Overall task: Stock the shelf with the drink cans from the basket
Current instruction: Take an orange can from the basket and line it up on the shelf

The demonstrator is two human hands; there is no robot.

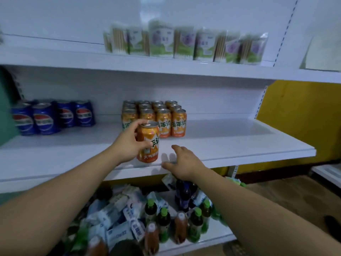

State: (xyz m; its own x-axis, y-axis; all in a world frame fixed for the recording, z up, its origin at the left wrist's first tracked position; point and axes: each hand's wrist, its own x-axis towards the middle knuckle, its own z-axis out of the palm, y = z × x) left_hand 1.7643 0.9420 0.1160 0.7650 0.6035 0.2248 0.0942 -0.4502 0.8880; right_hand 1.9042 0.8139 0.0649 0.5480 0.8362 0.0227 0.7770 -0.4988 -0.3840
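- A lot is done, I think. A block of orange cans (164,119) stands in neat rows near the back of the middle shelf (230,141).
- A bunch of blue cans (51,117) stands far off to the left on the same shelf.
- I cannot see the basket, so I cannot tell how many cans are left to put out.
- There is lots of bare shelf to the right of the orange block and in front of it, so more cans could fit.
- My left hand (129,143) holds one orange can (150,137). The fingers and thumb wrap round its side from the left.
- That can is upright, at the front edge of the shelf, just in front of the orange block. I cannot tell if its bottom sits on the shelf yet.
- I think this can has yet to be slid back to join the rows.
- My right hand (184,163) holds nothing. Its fingers are loose and spread, over the front edge of the shelf, just to the right of the can but not touching it.
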